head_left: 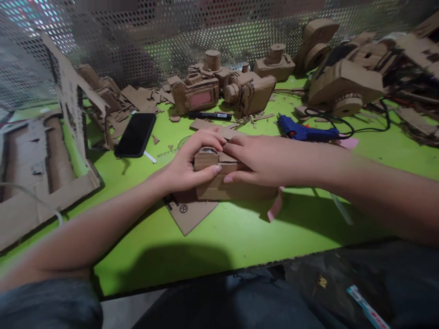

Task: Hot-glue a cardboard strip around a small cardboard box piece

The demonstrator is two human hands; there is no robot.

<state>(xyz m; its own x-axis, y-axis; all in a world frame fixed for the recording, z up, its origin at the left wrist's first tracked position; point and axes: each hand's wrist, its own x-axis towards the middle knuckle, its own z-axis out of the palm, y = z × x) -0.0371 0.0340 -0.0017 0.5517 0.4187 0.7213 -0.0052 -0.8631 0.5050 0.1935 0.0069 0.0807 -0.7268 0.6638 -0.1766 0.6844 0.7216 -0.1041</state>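
Note:
A box-shaped cardboard model (236,189) stands on the green table in front of me, a raised rounded block at its left end. My left hand (194,162) is wrapped round that left end, thumb on the near face and fingers over the top. My right hand (254,160) lies across the model's top, its thumb along the front edge and fingertips close to the left hand's. The hands hide much of the top. Beneath the model's left part lies a flat cardboard piece (192,214) with black print. A pink paper strip (275,208) sticks out at the right.
Behind are cardboard camera models (195,93), a black marker (210,116) and cardboard scraps. A phone (135,135) lies left, near a large cardboard frame (78,192). A blue glue gun (305,130) with a black cord lies right. A perforated metal panel (154,41) closes the back.

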